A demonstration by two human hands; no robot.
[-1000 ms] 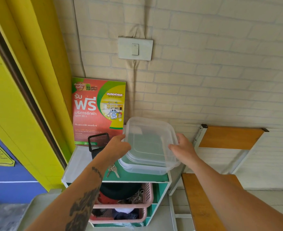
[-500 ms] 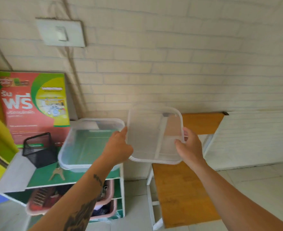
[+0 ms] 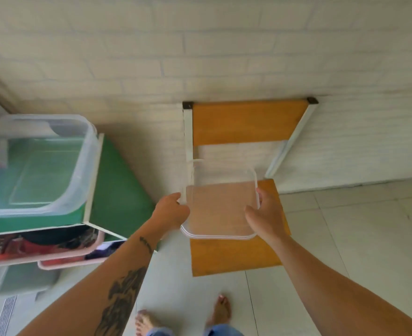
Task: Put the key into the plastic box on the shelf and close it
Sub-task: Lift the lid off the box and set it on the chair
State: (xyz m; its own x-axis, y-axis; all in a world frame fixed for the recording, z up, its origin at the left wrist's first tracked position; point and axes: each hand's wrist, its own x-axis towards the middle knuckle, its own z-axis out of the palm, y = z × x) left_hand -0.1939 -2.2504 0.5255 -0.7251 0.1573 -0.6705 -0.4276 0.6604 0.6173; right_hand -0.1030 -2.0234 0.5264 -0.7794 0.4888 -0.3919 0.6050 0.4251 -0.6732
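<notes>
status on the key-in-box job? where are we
Done: the plastic box on the green shelf is open, lid off. In hand: left hand and right hand hold the clear lid by its sides over the wooden chair. Left: the key isn't in view and the box looks empty, so it has to go in, then the lid goes on.
</notes>
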